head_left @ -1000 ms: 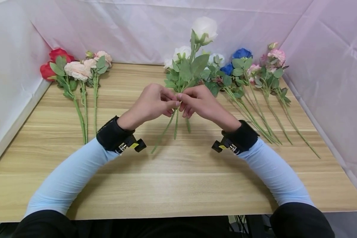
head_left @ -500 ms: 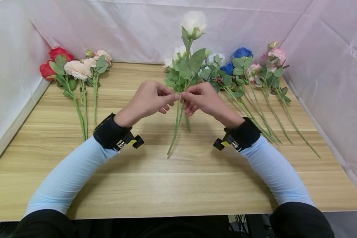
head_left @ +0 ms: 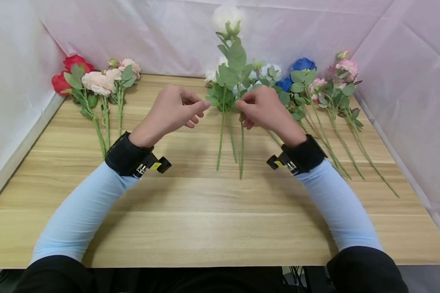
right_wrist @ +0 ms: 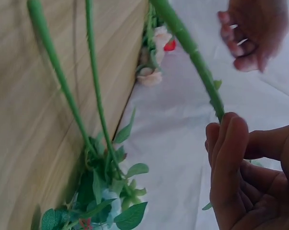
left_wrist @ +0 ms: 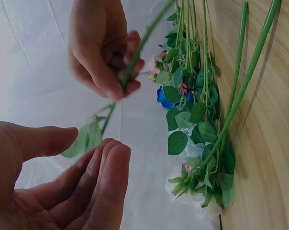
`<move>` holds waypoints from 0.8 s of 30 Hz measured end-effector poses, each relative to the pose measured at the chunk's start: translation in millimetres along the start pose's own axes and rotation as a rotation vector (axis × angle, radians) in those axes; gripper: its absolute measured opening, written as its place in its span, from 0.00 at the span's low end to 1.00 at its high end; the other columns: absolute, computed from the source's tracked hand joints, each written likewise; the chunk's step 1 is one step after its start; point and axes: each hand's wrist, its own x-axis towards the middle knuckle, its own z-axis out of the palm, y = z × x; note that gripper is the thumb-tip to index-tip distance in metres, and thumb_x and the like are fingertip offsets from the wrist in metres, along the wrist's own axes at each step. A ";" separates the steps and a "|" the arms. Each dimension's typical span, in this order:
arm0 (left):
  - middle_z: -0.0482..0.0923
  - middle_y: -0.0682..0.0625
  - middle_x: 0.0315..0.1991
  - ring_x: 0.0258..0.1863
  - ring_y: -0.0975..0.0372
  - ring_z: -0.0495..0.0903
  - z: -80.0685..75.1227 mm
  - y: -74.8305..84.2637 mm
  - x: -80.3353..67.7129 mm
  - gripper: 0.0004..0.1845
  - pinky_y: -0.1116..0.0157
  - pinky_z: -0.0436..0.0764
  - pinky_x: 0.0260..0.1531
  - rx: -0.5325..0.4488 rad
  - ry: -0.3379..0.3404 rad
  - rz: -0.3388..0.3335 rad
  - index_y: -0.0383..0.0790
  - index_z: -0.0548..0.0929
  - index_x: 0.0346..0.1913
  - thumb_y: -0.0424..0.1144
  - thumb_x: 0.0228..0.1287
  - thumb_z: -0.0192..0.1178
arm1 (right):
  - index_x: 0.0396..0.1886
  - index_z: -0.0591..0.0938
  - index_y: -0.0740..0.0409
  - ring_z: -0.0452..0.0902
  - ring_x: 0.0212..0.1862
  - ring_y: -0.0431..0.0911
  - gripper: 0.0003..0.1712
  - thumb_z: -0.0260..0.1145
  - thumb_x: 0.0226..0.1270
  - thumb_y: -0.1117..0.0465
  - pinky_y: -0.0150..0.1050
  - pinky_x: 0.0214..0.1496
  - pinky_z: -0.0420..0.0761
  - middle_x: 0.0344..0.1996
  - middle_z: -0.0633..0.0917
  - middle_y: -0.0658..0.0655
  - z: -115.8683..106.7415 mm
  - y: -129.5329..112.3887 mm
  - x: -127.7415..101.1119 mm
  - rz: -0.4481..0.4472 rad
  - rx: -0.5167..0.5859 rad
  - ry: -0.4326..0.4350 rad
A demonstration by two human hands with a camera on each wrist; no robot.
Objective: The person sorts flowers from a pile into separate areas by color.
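The white rose (head_left: pixel 228 16) stands upright above the table (head_left: pixel 205 211), its stem (head_left: pixel 241 150) hanging down toward the wood, pinched between thumb and fingertips of the right hand (head_left: pixel 262 109). The left hand (head_left: pixel 173 109) is just beside it, off the stem, fingers loosely curled with nothing between them. Two more white stems (head_left: pixel 225 138) lie flat beneath. I'd say one stem is being lifted out of the bunch; next it needs a clear carry without snagging leaves (head_left: pixel 234 69).
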 end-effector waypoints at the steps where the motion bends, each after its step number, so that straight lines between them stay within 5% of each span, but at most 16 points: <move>1: 0.87 0.47 0.36 0.33 0.58 0.88 -0.5 -0.6 -0.4 0.16 0.64 0.90 0.37 0.002 0.000 0.002 0.41 0.90 0.46 0.50 0.73 0.63 | 0.29 0.88 0.58 0.86 0.25 0.49 0.22 0.55 0.81 0.56 0.41 0.33 0.88 0.23 0.87 0.58 1.8 -0.8 6.3 -0.005 -0.060 -0.002; 9: 0.88 0.46 0.37 0.33 0.58 0.88 -2.4 -2.9 -0.3 0.15 0.63 0.90 0.37 0.008 0.002 0.006 0.41 0.90 0.47 0.49 0.74 0.63 | 0.10 0.73 0.54 0.84 0.21 0.51 0.28 0.51 0.75 0.64 0.37 0.25 0.74 0.10 0.80 0.55 20.0 -0.3 58.2 0.005 -0.326 -0.051; 15: 0.89 0.46 0.36 0.33 0.57 0.89 -0.7 -2.7 2.1 0.14 0.64 0.90 0.34 0.040 -0.005 0.026 0.43 0.91 0.45 0.49 0.73 0.64 | 0.11 0.63 0.51 0.76 0.17 0.52 0.24 0.50 0.68 0.70 0.39 0.22 0.57 0.09 0.73 0.56 36.4 6.0 70.3 -0.010 -0.309 -0.046; 24: 0.89 0.46 0.35 0.31 0.59 0.88 -2.2 -1.9 0.4 0.13 0.64 0.90 0.32 0.054 -0.005 0.051 0.44 0.91 0.43 0.48 0.73 0.64 | 0.12 0.68 0.52 0.67 0.13 0.47 0.21 0.52 0.64 0.71 0.36 0.21 0.58 0.08 0.69 0.52 46.8 11.5 78.3 0.049 -0.329 -0.027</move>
